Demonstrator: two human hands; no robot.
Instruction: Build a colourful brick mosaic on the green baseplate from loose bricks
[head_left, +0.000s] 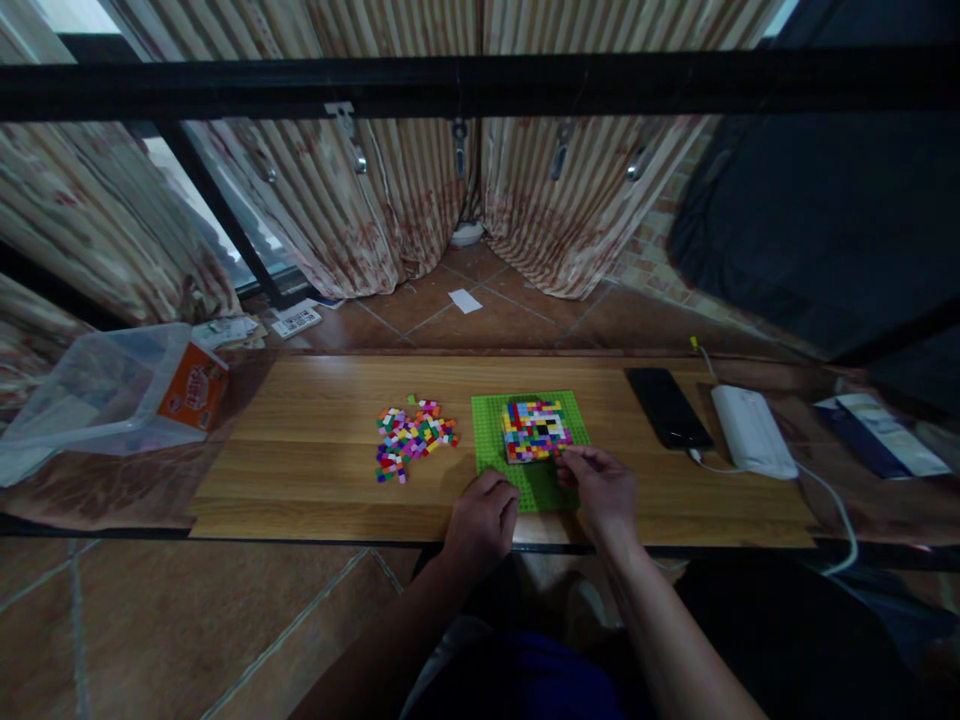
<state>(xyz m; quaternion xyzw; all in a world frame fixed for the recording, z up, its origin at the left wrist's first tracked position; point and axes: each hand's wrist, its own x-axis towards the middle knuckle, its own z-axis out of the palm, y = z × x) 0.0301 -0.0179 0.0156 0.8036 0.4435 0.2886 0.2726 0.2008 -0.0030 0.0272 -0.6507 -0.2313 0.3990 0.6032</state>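
A green baseplate (489,435) lies on the wooden board, carrying a block of many-coloured toy bricks (525,440) built up several layers, with an opening near its right side. My right hand (600,490) is at the block's lower right corner, thumb and fingers pinched together; whatever is between the fingertips is too small to make out. My left hand (484,515) rests curled at the plate's lower left edge, its fingertips hidden beneath it. Left of the plate spreads a pile of loose coloured bricks (412,435).
The wooden board (300,440) holds a black phone (667,405) at right, cabled to a white power bank (752,430). A clear plastic bin (120,385) with an orange label stands at left. A black rail (420,88) crosses above, before striped curtains (405,200).
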